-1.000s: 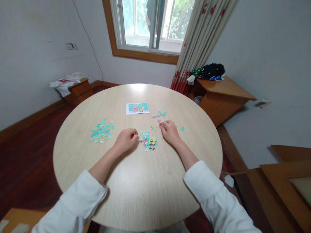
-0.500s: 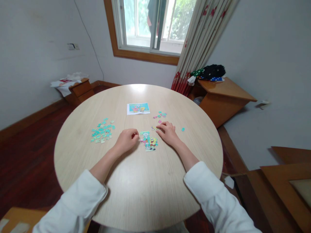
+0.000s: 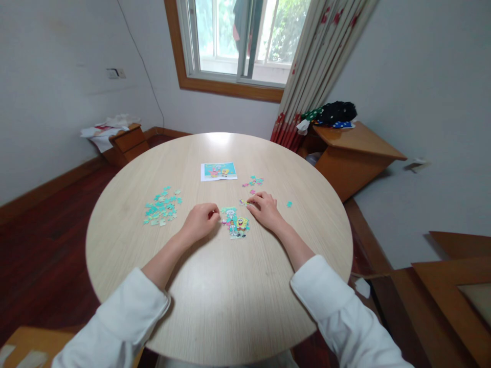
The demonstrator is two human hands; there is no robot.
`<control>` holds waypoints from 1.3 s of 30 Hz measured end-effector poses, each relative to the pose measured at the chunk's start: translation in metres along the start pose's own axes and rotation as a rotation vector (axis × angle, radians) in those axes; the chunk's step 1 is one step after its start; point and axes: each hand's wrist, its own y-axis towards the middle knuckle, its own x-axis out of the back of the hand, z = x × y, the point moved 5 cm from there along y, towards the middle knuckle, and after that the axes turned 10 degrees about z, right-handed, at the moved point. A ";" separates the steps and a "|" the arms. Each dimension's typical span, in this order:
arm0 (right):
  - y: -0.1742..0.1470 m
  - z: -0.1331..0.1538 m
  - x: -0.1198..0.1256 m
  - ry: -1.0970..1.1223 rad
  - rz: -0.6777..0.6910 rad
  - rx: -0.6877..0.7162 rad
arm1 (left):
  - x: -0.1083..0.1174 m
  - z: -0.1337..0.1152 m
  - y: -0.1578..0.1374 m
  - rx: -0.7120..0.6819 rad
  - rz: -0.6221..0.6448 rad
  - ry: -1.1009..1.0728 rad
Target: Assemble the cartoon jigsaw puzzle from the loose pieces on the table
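Observation:
Between my hands lies a partly joined jigsaw puzzle (image 3: 232,225), showing a yellow square cartoon figure beside a pale teal one. My left hand (image 3: 201,221) rests just left of it, fingers curled in; whatever they may hold is hidden. To the puzzle's upper right, my right hand (image 3: 266,210) has thumb and forefinger at a small yellowish puzzle piece (image 3: 243,202), partly covered by the fingertips. Past that hand lie a pink piece (image 3: 252,192) and a small group of mixed pieces (image 3: 253,181).
A heap of teal puzzle pieces (image 3: 161,207) is spread at the left of the round table (image 3: 230,306). A printed reference picture (image 3: 218,171) lies toward the back. One lone teal piece (image 3: 289,204) is on the right. A wooden cabinet (image 3: 356,143) stands beyond the table.

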 end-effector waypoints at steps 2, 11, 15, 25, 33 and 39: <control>0.000 0.000 0.000 0.007 -0.002 0.001 | 0.000 0.000 0.000 0.006 0.000 0.000; 0.000 -0.001 0.001 0.007 0.003 -0.018 | 0.000 0.000 -0.001 0.005 0.001 0.005; 0.001 -0.002 0.001 0.008 -0.004 -0.014 | 0.000 0.000 -0.001 0.001 0.000 0.002; 0.000 -0.002 0.003 0.031 -0.005 -0.014 | 0.000 0.000 0.000 0.001 -0.004 0.003; 0.000 0.001 0.003 0.028 -0.004 -0.011 | -0.002 0.003 0.000 -0.007 -0.004 0.000; 0.009 -0.013 0.008 0.047 -0.111 -0.050 | 0.000 0.003 0.001 0.004 -0.011 -0.009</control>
